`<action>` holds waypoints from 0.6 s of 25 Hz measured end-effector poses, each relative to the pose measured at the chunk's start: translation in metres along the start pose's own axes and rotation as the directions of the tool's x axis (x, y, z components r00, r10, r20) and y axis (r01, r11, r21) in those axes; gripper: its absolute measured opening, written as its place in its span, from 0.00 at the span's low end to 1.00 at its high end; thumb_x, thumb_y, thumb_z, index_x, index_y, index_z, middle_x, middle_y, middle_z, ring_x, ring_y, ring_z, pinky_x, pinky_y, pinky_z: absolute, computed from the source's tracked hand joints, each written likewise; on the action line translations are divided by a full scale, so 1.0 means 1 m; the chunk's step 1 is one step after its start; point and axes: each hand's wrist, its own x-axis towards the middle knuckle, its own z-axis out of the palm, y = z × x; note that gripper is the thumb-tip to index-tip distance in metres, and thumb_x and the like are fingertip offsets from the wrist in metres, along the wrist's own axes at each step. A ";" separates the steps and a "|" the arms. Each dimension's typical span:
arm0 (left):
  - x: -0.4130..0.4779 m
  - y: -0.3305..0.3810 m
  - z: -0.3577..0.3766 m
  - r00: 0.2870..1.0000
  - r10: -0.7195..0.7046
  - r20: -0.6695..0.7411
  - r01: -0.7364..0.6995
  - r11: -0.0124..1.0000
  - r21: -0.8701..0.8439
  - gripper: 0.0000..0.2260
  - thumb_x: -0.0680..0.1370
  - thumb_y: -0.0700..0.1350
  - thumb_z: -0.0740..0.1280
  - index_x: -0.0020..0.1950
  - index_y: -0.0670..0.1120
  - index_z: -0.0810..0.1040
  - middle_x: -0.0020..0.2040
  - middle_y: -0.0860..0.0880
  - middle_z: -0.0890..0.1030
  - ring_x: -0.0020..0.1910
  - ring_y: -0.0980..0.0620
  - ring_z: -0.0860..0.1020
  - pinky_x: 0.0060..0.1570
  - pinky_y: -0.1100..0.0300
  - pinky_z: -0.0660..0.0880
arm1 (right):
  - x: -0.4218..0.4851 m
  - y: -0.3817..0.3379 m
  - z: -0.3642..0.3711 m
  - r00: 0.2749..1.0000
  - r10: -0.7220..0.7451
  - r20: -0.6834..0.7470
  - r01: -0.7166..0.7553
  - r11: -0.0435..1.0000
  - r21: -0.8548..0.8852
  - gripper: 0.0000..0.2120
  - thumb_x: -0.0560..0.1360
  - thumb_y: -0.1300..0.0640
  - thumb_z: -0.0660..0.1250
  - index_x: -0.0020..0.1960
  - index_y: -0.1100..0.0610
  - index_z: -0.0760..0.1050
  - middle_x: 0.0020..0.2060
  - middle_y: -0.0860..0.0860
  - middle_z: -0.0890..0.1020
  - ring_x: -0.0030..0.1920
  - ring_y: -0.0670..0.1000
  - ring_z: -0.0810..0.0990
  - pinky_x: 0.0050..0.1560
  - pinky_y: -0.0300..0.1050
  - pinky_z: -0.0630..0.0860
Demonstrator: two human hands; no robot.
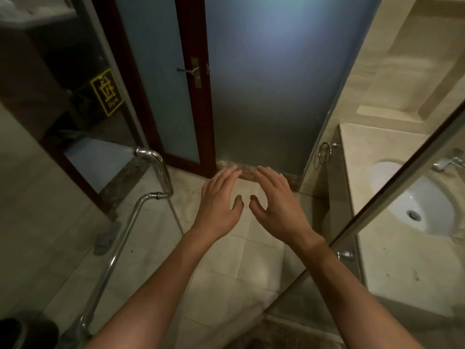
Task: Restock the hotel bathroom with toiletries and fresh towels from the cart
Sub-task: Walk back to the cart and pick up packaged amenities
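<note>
Hovering palm-down side by side, the left hand (219,197) and the right hand (275,200) are both spread flat with straight fingers and hold nothing. Their thumbs point at each other, close but apart. I take this as a ready pose, with both hands free because nothing has been picked up to carry.

Below them lies the pale beige tiled floor (226,260). Just beyond the fingertips stands the frosted blue-grey glass door (264,84) in its dark red wooden frame (198,122), with a small metal lever handle (188,70) on the left edge. The door looks shut, so it probably has to be opened before supplies can come in.

To the left, a long bent chrome tube handle (120,235) runs from near to far on a clear glass panel. A grey slipper (107,239) lies on the floor behind it, and a yellow-and-black warning sign (107,93) shows farther off. A dark round bin (12,333) sits at the near left corner.

To the right, an empty chrome towel ring (324,153) hangs on the end of the beige stone vanity counter (392,260), which holds a white oval sink (422,205) and a chrome tap (450,162). The ring and counter are the likely restocking spots.

The cart, fresh towels and toiletries are nowhere in view, so they are presumably beyond the door. A pale blur at the far left is too unclear to name.
</note>
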 end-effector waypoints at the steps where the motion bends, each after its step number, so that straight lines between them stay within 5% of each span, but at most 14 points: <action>1: 0.008 -0.002 0.001 1.000 0.006 -0.010 -0.006 1.000 0.005 0.26 0.81 0.46 0.63 0.79 0.52 0.61 0.80 0.54 0.60 0.79 0.56 0.53 0.77 0.56 0.49 | 0.010 0.004 0.002 1.000 0.002 -0.006 -0.002 1.000 0.004 0.27 0.80 0.52 0.65 0.77 0.46 0.62 0.77 0.46 0.66 0.79 0.48 0.57 0.76 0.46 0.47; 7: 0.038 -0.017 0.004 0.996 -0.050 -0.070 0.054 0.997 0.060 0.26 0.81 0.46 0.63 0.79 0.51 0.62 0.80 0.54 0.59 0.80 0.54 0.50 0.78 0.55 0.48 | 0.053 0.023 0.020 0.997 0.002 0.078 -0.003 1.000 0.005 0.27 0.81 0.48 0.62 0.78 0.47 0.61 0.78 0.47 0.63 0.80 0.49 0.55 0.76 0.46 0.45; 15: 0.109 -0.069 0.004 0.998 -0.020 -0.059 0.028 0.989 0.144 0.25 0.81 0.46 0.63 0.78 0.50 0.63 0.80 0.52 0.59 0.81 0.53 0.48 0.79 0.49 0.49 | 0.127 0.035 0.053 1.000 0.009 0.019 -0.007 0.996 -0.086 0.26 0.82 0.43 0.57 0.78 0.49 0.63 0.78 0.47 0.64 0.80 0.49 0.55 0.79 0.48 0.42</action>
